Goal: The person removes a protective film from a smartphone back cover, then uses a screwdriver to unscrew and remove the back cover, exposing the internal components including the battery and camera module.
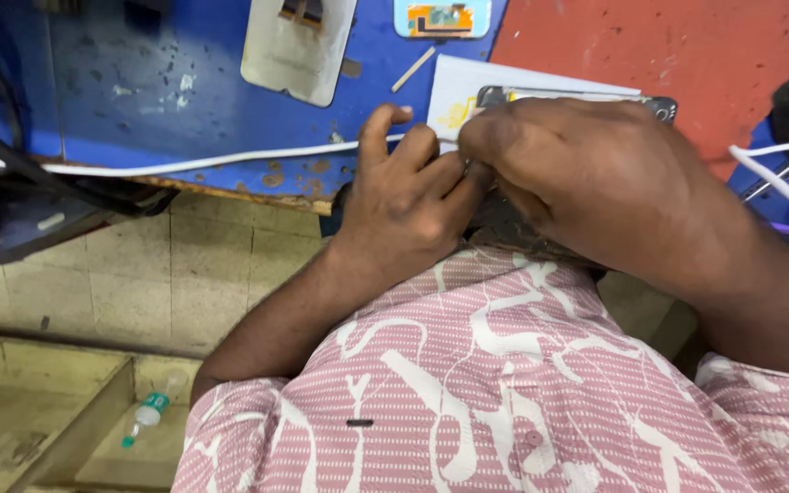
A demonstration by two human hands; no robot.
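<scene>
My left hand (405,196) and my right hand (595,173) meet at the near edge of the blue workbench (166,82), fingertips pressed together. A dark mobile phone (577,97) lies under my right hand on a white sheet of paper (477,82); only its far edge shows. My right hand covers most of the phone and seems to grip it. My left fingers are curled, pinching at something small where the hands touch; what it is stays hidden. My pink patterned shirt (504,383) fills the lower view.
A white cable (184,164) runs along the bench's front edge. A pale phone back cover (296,46), a small circuit part (440,18) and a thin stick (413,68) lie farther back. A red mat (668,46) lies right, more cables (778,173) at the right edge. A small bottle (150,411) lies below.
</scene>
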